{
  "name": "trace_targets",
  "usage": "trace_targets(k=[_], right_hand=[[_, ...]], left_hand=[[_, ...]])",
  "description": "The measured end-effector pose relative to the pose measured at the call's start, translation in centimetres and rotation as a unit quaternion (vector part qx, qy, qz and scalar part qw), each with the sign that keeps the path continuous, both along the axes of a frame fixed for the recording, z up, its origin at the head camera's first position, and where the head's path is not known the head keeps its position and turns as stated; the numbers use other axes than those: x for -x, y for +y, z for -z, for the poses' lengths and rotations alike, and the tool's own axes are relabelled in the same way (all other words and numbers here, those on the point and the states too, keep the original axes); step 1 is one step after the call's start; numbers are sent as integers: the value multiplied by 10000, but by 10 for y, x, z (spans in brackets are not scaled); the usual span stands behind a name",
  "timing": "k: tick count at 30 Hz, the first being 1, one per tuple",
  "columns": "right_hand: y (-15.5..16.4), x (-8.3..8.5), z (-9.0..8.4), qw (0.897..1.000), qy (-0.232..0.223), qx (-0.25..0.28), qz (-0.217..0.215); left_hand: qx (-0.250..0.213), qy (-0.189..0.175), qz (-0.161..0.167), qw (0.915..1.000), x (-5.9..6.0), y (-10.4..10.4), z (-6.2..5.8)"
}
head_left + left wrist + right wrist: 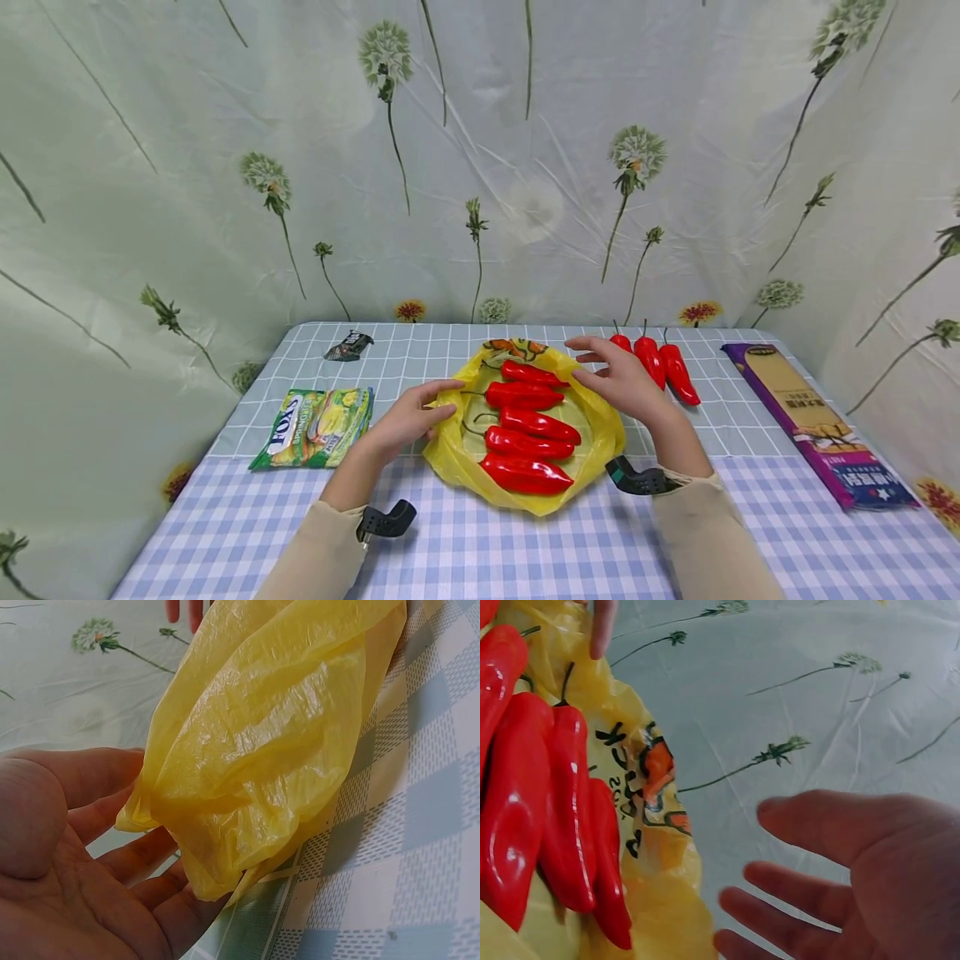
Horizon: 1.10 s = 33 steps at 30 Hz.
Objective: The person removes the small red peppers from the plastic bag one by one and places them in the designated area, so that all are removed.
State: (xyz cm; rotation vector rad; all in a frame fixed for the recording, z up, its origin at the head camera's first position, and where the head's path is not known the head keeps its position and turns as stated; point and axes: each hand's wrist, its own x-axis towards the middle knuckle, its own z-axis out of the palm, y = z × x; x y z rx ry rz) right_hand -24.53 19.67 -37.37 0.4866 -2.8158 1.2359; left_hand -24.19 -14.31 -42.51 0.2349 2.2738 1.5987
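Now left hand [408, 417] touching yellow bag [453, 446] edge; right hand [618, 379] hovering above

A green candy bag [315, 427] lies left, a dark wrapper [348, 345] far left, three loose peppers [660, 367] and a purple box [817, 425] right.

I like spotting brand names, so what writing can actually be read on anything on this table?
"FOX'S": on the green candy packet.
Yellow bag: dark printed letters beside an orange picture, not readable.
Purple box: print too small to read.
Small dark wrapper: too small to read.
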Motion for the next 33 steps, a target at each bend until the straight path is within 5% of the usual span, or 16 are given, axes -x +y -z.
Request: trace_targets(k=[7,18,33], right_hand=[[-15,-2,6,9963,-467,-52,-719],[-29,-2,17,9882,-831,-385,-1225],[-37,-1,28,9815,-1283,-577,-1301]], left_hand=[[-58,75,134,9999,1,-1,1],[5,125,153,9998,0,-2,1],[82,-3,-67,9999,-2,1,-2]])
